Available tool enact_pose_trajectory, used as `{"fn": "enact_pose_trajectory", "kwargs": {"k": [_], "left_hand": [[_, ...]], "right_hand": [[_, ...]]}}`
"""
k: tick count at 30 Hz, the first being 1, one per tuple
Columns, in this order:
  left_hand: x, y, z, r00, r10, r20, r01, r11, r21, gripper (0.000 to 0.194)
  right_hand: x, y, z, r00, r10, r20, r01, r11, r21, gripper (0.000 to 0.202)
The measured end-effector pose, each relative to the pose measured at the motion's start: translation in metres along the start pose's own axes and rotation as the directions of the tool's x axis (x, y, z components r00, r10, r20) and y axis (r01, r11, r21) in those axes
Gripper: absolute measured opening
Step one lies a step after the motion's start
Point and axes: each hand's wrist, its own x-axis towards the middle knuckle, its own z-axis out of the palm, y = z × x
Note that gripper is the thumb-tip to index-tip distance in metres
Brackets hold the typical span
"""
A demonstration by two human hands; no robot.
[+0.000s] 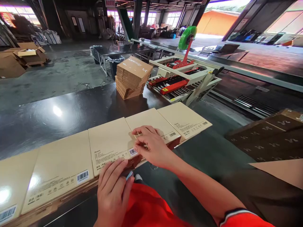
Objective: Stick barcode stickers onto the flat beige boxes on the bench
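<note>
Flat cream boxes lie in a row along the near table edge, with printed text and barcode labels on their tops. My left hand (113, 189) is at the front edge of the middle box (106, 138), its fingertips over the printed text. Beside its thumb shows a small blue-and-white strip (129, 175), mostly hidden by the hand. My right hand (152, 145) is bent over the seam between that box and the neighbouring box (146, 119). Its thumb and fingers are curled together near a white barcode label (133, 152); anything between them is hidden.
A stack of folded brown cartons (133, 75) stands on the dark table (71, 107). Behind it is a roller machine (180, 82) with a green tape reel (187, 37). Dark printed cartons (267, 135) are at the right. Open cartons (30, 55) sit on the floor, far left.
</note>
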Motion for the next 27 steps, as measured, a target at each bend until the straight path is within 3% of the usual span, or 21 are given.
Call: {"fn": "enact_pose_trajectory", "kwargs": {"k": [8, 11, 16, 22, 25, 27], "left_hand": [[-0.001, -0.001, 0.0, 1.0, 0.009, 0.0, -0.009, 1.0, -0.001, 0.01], [-0.002, -0.001, -0.001, 1.0, 0.008, 0.004, -0.008, 1.0, -0.005, 0.012], [-0.001, 0.002, -0.001, 1.0, 0.005, -0.007, -0.006, 1.0, -0.015, 0.011], [0.003, 0.004, 0.0, 1.0, -0.004, -0.03, 0.004, 1.0, -0.005, 0.009], [0.002, 0.004, -0.004, 0.999, -0.022, -0.034, 0.02, 0.998, -0.06, 0.011], [0.003, 0.007, -0.008, 0.994, -0.09, -0.068, 0.08, 0.987, -0.137, 0.013]], "right_hand": [[-0.002, -0.003, 0.005, 0.997, -0.061, -0.044, 0.056, 0.991, -0.119, 0.019], [-0.004, -0.002, 0.008, 0.994, -0.072, -0.082, 0.054, 0.978, -0.202, 0.029], [-0.004, 0.002, 0.008, 0.98, -0.002, -0.197, -0.052, 0.962, -0.268, 0.05], [-0.002, 0.008, 0.014, 0.983, 0.01, -0.186, -0.05, 0.976, -0.213, 0.02], [-0.003, 0.012, 0.015, 0.974, -0.073, -0.216, 0.041, 0.988, -0.15, 0.011], [-0.009, 0.012, 0.012, 0.94, -0.149, -0.306, 0.151, 0.988, -0.02, 0.011]]}}
